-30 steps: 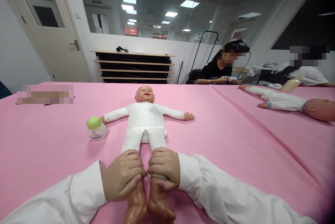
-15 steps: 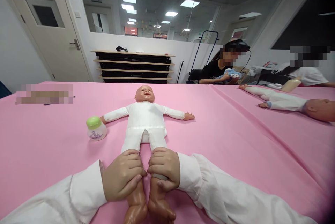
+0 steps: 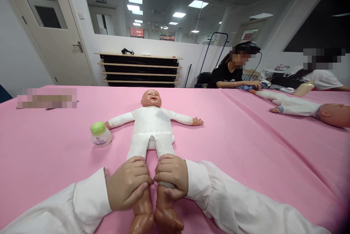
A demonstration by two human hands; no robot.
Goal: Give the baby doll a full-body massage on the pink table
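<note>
A baby doll [image 3: 151,124] with a white cloth body lies on its back, head away from me and arms spread wide. My left hand [image 3: 129,183] is wrapped round the doll's leg on the left, at the knee. Round the leg on the right, my right hand [image 3: 172,175] is closed in the same way. The doll's bare brown feet stick out below my hands toward me. Beside the doll's hand on the left stands a small jar [image 3: 101,134] with a green lid. My palms and the leg parts under them are hidden.
A pink cloth [image 3: 218,143] covers the table. Another doll [image 3: 300,104] lies at the right, near a pale bottle [image 3: 304,88]. Behind the table sit a person in black [image 3: 226,75] and another in white [image 3: 322,79]. A shelf rack [image 3: 140,69] stands by the wall.
My hands and the doll have stayed still. The person in black has lowered the blue cloth to the table's far edge, with an arm now stretched out toward the right.
</note>
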